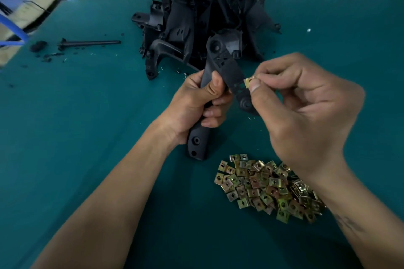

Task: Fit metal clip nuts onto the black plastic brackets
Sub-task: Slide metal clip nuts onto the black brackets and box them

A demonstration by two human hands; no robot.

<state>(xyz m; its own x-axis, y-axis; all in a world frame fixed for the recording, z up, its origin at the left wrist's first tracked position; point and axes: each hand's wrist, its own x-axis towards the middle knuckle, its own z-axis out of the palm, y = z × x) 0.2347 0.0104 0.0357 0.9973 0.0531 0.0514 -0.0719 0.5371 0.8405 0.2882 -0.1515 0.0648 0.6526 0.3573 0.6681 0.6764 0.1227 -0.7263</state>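
Note:
My left hand [197, 102] grips a black plastic bracket [225, 67] around its middle, holding it upright over the green table [87, 116]. My right hand [301, 102] pinches a brass-coloured clip nut [248, 82] between thumb and fingers, right at the bracket's perforated right edge. A heap of loose clip nuts [262, 185] lies near the table's front, partly under my right wrist.
A tall pile of black brackets [201, 13] stands at the back centre. A black rod [89, 43] and dark plastic scraps [38, 46] lie at the back left. Cardboard boxes [24, 6] and a blue tube [13, 28] sit beyond the table's left edge.

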